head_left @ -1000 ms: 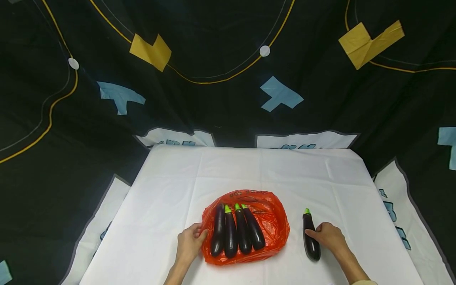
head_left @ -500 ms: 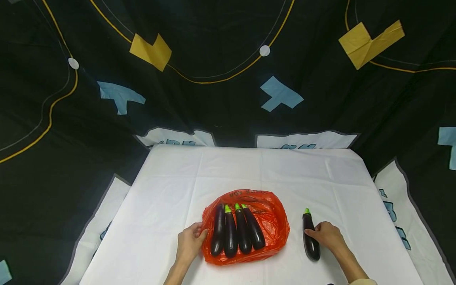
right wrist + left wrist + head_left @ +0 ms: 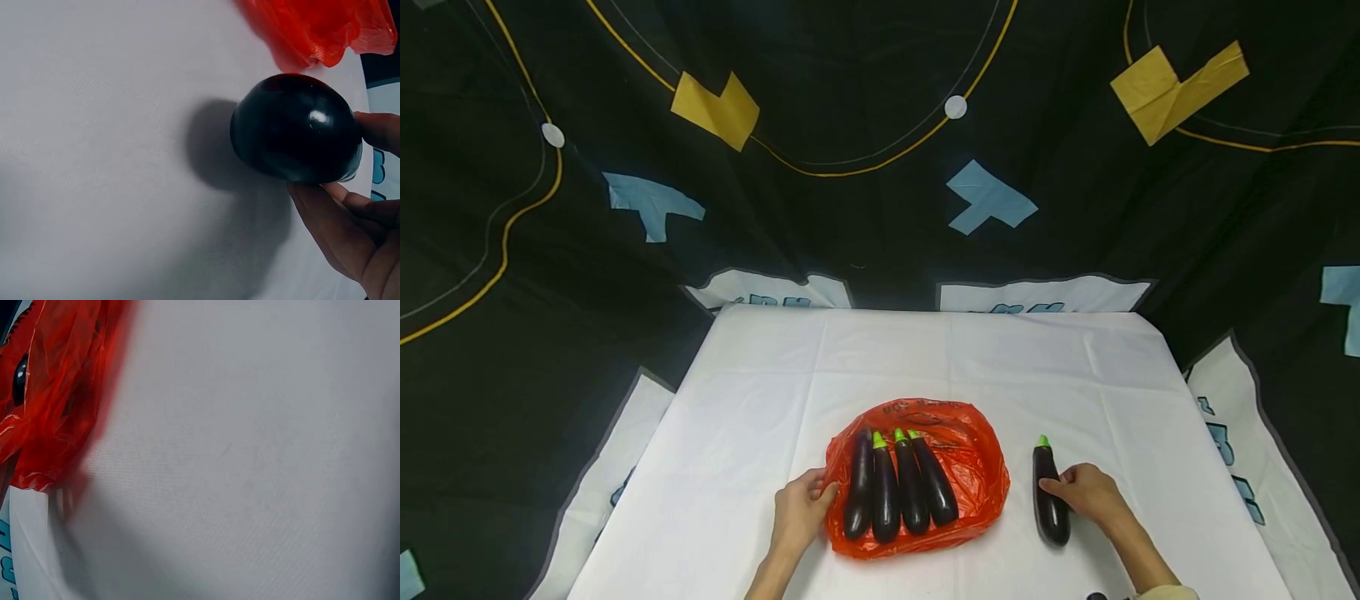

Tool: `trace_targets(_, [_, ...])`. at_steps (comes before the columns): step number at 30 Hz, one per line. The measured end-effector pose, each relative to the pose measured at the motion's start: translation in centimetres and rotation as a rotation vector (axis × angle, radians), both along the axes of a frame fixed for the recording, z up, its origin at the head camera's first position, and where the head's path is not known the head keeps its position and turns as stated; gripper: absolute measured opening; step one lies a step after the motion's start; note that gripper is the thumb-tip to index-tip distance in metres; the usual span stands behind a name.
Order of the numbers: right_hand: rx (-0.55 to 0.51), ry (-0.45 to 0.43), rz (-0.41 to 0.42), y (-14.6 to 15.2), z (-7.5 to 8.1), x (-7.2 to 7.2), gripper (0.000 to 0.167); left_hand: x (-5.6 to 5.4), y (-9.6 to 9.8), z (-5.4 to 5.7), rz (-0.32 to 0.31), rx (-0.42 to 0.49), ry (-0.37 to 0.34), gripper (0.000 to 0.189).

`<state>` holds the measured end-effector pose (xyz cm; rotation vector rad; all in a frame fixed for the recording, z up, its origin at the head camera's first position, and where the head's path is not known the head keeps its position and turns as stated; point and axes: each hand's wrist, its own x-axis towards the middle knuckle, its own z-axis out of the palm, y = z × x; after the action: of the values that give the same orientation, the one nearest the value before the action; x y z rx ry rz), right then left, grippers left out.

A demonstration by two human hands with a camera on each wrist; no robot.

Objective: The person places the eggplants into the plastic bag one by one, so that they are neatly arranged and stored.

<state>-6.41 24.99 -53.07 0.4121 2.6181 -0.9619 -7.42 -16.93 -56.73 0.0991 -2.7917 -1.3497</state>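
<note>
A red plastic bag (image 3: 981,479), its mouth spread wide, lies on the white-covered table. Several dark purple eggplants (image 3: 886,492) with mostly green tips rest side by side in it. My left hand (image 3: 799,508) pinches the bag's left rim between thumb and fingers. To the right of the bag, my right hand (image 3: 1090,493) grips a single eggplant (image 3: 1047,512) round its middle, green tip pointing away. The right wrist view has this eggplant's rounded end (image 3: 294,128) close up, with thumb and fingers on its sides and its shadow on the cloth.
White cloth (image 3: 925,350) covers the table. Black curtains (image 3: 880,233) with yellow and blue patches hang behind and at both sides. A small dark round object (image 3: 1097,596), mostly cut off, shows at the bottom edge near the right forearm.
My right hand and its eggplant have shifted slightly left and away from me. The left hand and the bag have stayed in place.
</note>
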Motion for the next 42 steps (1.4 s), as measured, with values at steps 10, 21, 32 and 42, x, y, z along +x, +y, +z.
trace_targets(10, [-0.052, -0.027, -0.023, -0.2, 0.6, -0.1, 0.032, 0.1, 0.0, -0.1, 0.007, 0.005, -0.005, 0.021])
trace_targets(21, [-0.065, -0.007, -0.013, -0.4, 1.6, -0.3, 0.033, 0.1, -0.1, -0.1, 0.014, 0.006, 0.015, 0.021])
trace_targets(32, [-0.078, -0.012, -0.016, -0.5, 2.4, -0.4, 0.035, 0.1, -0.1, -0.1, 0.026, 0.002, -0.007, 0.021])
trace_targets(42, [-0.094, 0.0, -0.009, -0.7, 3.5, -0.7, 0.037, 0.1, -0.1, -0.1, 0.028, 0.005, -0.004, 0.021])
